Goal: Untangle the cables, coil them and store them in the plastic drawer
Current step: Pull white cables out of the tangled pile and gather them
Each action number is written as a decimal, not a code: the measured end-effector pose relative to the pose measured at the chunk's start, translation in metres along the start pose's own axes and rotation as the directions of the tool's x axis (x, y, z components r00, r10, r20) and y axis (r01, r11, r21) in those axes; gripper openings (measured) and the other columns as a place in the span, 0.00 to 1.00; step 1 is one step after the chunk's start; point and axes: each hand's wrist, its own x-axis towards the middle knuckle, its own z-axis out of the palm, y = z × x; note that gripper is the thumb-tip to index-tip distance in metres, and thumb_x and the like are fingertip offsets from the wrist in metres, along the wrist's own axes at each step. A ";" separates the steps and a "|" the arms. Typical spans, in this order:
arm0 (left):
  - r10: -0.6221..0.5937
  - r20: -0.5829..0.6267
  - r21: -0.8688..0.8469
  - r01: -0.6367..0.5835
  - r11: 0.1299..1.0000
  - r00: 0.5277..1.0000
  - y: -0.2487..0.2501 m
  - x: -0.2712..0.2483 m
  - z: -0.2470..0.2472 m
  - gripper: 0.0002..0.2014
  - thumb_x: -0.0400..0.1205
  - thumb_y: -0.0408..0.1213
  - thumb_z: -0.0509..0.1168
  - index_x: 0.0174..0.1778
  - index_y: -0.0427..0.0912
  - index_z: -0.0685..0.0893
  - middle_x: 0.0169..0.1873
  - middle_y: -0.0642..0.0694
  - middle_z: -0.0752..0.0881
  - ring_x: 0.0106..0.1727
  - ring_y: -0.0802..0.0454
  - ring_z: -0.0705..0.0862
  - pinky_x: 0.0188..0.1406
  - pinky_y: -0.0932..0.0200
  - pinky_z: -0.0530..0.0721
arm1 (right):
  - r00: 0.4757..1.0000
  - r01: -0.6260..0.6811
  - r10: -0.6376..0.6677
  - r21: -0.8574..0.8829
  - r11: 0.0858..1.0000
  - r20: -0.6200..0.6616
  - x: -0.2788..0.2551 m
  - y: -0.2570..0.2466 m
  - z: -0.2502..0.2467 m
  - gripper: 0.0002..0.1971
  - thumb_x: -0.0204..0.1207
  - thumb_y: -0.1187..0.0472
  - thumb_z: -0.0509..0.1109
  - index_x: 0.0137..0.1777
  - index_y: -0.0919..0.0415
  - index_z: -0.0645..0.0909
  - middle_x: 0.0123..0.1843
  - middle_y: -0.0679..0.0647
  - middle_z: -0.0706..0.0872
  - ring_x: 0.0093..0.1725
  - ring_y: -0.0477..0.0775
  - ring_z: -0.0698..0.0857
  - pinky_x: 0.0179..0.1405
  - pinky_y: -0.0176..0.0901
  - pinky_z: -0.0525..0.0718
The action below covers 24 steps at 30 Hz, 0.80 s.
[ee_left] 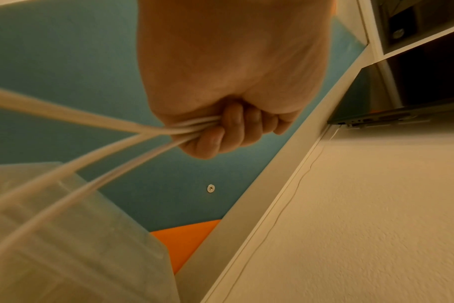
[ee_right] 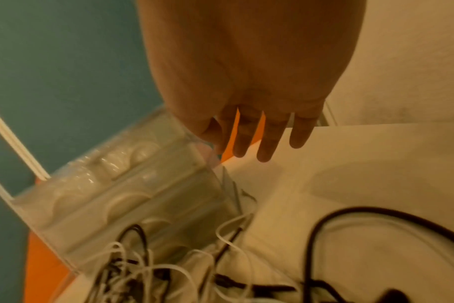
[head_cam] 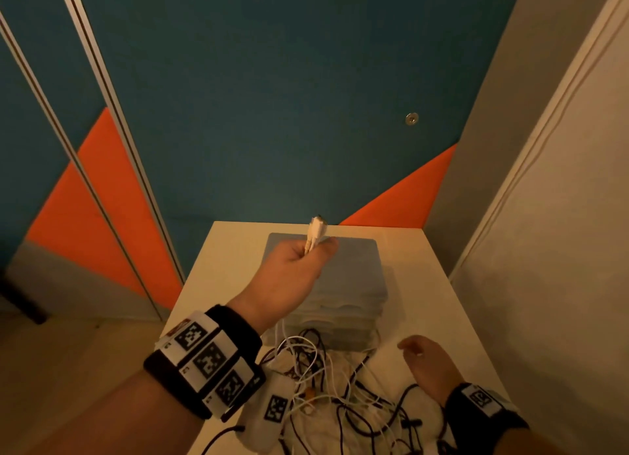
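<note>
White surface (head_cam: 442,284) carries the cable tangle (head_cam: 340,396) before the plastic drawer (head_cam: 357,284); left hand (head_cam: 292,270) clenches white cable strands (ee_left: 91,121) raised, right hand (head_cam: 429,362) empty, fingers relaxed. Untangling step; next probably free that cable from the pile

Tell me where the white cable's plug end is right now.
In the head view the white cable's plug sticks up out of the left hand, which grips it above the plastic drawer, beyond the cable tangle.

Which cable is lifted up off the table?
The white cable gripped in the left hand, its plug end poking above the fist. The other white and black cables lie tangled on the table.
</note>
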 end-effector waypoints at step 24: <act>-0.083 0.033 -0.131 0.086 0.988 0.996 -0.023 -0.013 -0.006 0.18 0.80 0.58 0.62 0.31 0.50 0.82 0.23 0.49 0.65 0.23 0.55 0.61 0.25 0.56 0.59 | 0.993 0.068 -0.063 -0.046 0.997 0.099 0.014 0.005 0.080 0.06 0.84 0.55 0.60 0.47 0.44 0.75 0.32 0.52 0.84 0.29 0.50 0.80 0.35 0.52 0.79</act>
